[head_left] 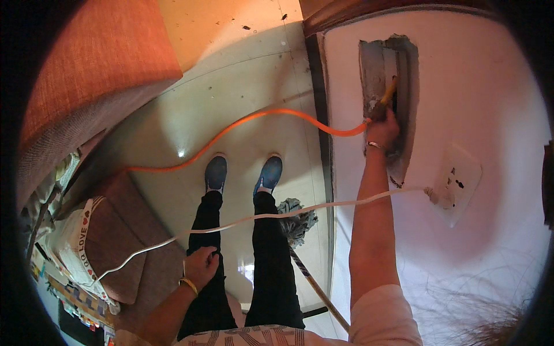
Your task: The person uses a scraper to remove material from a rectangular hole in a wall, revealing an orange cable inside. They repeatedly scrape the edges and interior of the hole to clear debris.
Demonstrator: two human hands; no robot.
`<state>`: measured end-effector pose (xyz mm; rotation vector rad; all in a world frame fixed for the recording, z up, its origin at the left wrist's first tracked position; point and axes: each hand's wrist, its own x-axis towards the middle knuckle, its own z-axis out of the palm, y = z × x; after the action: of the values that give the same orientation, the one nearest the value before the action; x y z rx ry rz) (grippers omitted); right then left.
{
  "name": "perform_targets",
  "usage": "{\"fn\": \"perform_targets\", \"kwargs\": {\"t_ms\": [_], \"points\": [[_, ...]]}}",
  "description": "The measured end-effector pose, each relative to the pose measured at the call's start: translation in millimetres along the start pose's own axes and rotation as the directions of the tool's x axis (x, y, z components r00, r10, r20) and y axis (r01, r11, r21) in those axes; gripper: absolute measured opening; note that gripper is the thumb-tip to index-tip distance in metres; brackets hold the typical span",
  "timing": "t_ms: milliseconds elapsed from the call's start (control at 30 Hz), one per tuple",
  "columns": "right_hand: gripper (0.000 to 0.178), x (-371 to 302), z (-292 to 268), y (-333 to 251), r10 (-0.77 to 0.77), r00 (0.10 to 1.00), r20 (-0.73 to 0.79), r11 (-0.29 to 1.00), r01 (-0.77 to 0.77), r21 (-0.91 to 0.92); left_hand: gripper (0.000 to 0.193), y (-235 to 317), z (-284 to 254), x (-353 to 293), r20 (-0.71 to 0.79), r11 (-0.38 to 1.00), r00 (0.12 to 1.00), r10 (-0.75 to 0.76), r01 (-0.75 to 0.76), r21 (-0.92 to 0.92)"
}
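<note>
My right hand (384,130) reaches into a rough-edged recess (369,63) cut in the pale wall. Its fingers are closed around a tool with a yellow handle (390,90); the hand hides part of the tool, so its exact kind does not show. A bright orange hose or thick cable (277,111) runs from the left across the floor and up to this hand; how it joins the tool is hidden. Low in front of my leg, my left hand (200,265) hangs with its fingers curled in and nothing visible in them.
A white cord (259,218) stretches from a wall socket plate (461,179) across in front of me to the left. A grey mop head (297,222) lies by the wall, its striped stick (314,285) slanting toward me. An orange-brown sofa (104,63) fills the upper left.
</note>
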<state>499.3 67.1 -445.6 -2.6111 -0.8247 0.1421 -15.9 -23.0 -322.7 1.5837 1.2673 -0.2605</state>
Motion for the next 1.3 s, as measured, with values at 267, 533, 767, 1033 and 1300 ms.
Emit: {"fn": "perform_targets", "kwargs": {"t_ms": [267, 533, 767, 1033, 1300], "points": [[0.031, -24.8, -12.4, -10.5, -0.184, 0.967, 0.179, 0.957, 0.218, -0.192, 0.019, -0.2, 0.2, -2.4, 0.0, 0.999, 1.0, -0.024, 0.024, 0.022], [0.034, -13.3, -2.1, -6.6, -0.186, 0.976, -0.112, 0.982, 0.182, -0.043, 0.019, 1.8, 1.6, -3.7, 0.01, 0.997, 0.997, -0.081, 0.081, -0.021], [0.055, -17.1, -10.9, -31.0, 0.013, 0.973, 0.229, 0.993, -0.039, 0.108, 0.019, -3.7, 2.4, -8.7, -0.011, 0.998, 0.998, -0.057, 0.057, -0.005], [0.05, 0.9, -5.5, -2.7, 0.028, 0.959, 0.283, 0.998, -0.008, -0.069, 0.019, -1.1, 5.2, -5.5, -0.047, 1.0, 0.999, 0.006, -0.005, 0.013], [0.026, -20.4, -16.2, -3.1, -0.072, 0.962, 0.263, 0.941, 0.152, -0.301, 0.019, -1.2, 2.2, -8.7, -0.037, 1.0, 0.999, -0.013, 0.013, 0.002]]}}
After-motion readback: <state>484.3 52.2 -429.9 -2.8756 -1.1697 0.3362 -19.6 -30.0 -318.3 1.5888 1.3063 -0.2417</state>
